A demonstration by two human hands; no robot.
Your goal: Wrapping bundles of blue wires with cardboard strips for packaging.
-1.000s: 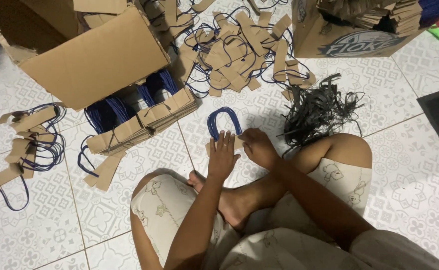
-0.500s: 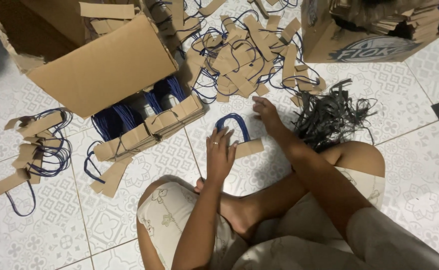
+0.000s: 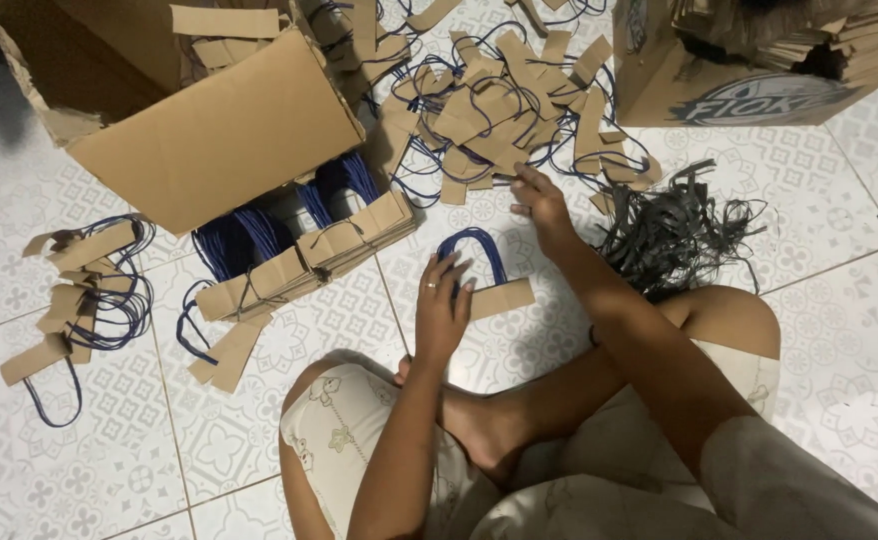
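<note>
**Sorting cord handles on a tiled floor**

Sitting cross-legged on the white patterned tile floor (image 3: 839, 330), the person has everything within arm's reach, which seems to be why the stock is fanned out in front. Largest is the open brown cardboard box with its flap folded out (image 3: 219, 130) at upper left, with a second brown printed carton full of card strips (image 3: 759, 70) at upper right. Between them lies a loose heap of brown card strips with dark blue cord loops (image 3: 499, 110). Just below the flap sit tied bundles of finished blue-cord handles (image 3: 299, 250), stacked evenly, probably to keep them counted. A tangle of dark grey plastic ties (image 3: 674, 230) rests beside the right knee.

The small stack of brown card strips with a blue cord arch (image 3: 484, 280) lies directly before the shins. The left hand (image 3: 444, 310) presses flat on its near end, fingers spread, likely steadying it. The right hand (image 3: 539, 205) is open and empty, reaching beyond the stack, fingertips at the heap's near edge.
</note>
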